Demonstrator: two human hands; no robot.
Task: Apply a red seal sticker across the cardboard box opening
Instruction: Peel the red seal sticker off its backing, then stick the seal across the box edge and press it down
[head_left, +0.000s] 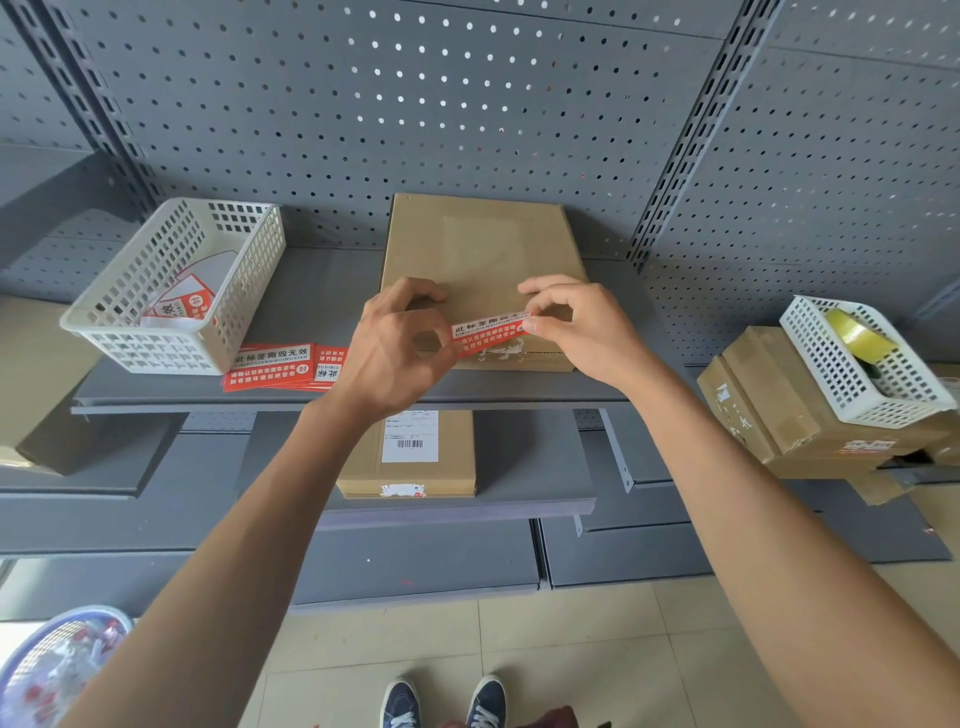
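Note:
A flat brown cardboard box (480, 249) lies on the grey shelf (322, 291), its near edge facing me. A red seal sticker (488, 332) with white writing is stretched just above that near edge. My left hand (400, 348) pinches the sticker's left end. My right hand (576, 327) pinches its right end between thumb and forefinger. Whether the sticker touches the box I cannot tell. White torn paper remains show on the box's front face below the sticker.
A white perforated basket (171, 291) with red labels stands left on the shelf, with loose red sticker sheets (283, 366) beside it. Another box (410, 457) with a barcode label lies on the lower shelf. At right, a white basket (862, 358) holding yellow tape sits on stacked cartons.

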